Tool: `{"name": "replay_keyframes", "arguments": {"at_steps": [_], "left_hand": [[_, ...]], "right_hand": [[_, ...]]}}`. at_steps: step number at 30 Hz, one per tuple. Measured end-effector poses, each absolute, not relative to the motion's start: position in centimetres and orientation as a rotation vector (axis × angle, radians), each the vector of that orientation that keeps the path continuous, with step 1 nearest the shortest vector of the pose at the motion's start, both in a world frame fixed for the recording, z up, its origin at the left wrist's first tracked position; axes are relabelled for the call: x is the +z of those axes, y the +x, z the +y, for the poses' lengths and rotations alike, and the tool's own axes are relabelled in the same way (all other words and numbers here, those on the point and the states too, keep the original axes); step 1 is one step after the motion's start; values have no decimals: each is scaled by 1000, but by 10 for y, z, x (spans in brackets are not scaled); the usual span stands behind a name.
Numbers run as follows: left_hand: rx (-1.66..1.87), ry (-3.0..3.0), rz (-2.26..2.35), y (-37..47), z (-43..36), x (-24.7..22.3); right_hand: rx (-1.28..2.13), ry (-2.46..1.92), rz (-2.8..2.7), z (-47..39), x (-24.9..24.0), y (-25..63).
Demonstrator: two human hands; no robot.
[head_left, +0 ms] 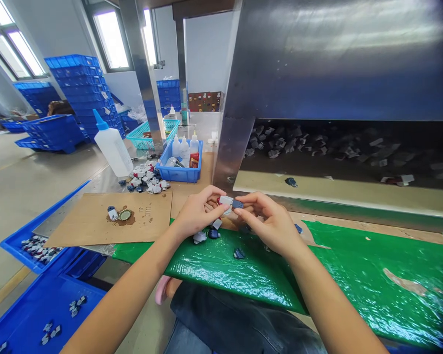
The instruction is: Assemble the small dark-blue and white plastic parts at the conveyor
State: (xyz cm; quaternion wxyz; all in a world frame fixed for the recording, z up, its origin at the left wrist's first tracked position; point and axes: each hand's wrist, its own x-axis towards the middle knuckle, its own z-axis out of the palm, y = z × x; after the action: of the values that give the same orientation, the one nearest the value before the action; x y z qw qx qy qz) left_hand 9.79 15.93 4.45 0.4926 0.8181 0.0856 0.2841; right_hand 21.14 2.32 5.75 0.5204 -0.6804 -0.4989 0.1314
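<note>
Over the front of the bench, my left hand [198, 210] pinches a small white plastic part with a red end [226, 200]. Its right side meets a small dark blue plastic part [237, 204], held between the thumb and fingers of my right hand [268, 216]. Whether the two parts are joined or only touching, I cannot tell. Below my hands, white pieces [200, 237] and a dark blue piece [214, 234] lie on the green covering [266, 275]. Another dark blue piece [239, 253] sits nearer the edge.
Left on cardboard [84, 216] are a white-and-blue part [112, 213] and a round dish [125, 215] in a wet stain. Behind stand a white squeeze bottle [114, 150], a pile of parts [147, 177] and a blue tray [180, 173]. A metal hood [335, 64] rises at right.
</note>
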Motion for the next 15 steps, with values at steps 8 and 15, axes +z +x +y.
{"name": "replay_keyframes", "arguments": {"at_steps": [8, 15], "left_hand": [[766, 1903, 137, 99, 160, 42], [804, 2286, 201, 97, 160, 47]], "right_hand": [[124, -1638, -1199, 23, 57, 214], [224, -1705, -1247, 23, 60, 212]]}}
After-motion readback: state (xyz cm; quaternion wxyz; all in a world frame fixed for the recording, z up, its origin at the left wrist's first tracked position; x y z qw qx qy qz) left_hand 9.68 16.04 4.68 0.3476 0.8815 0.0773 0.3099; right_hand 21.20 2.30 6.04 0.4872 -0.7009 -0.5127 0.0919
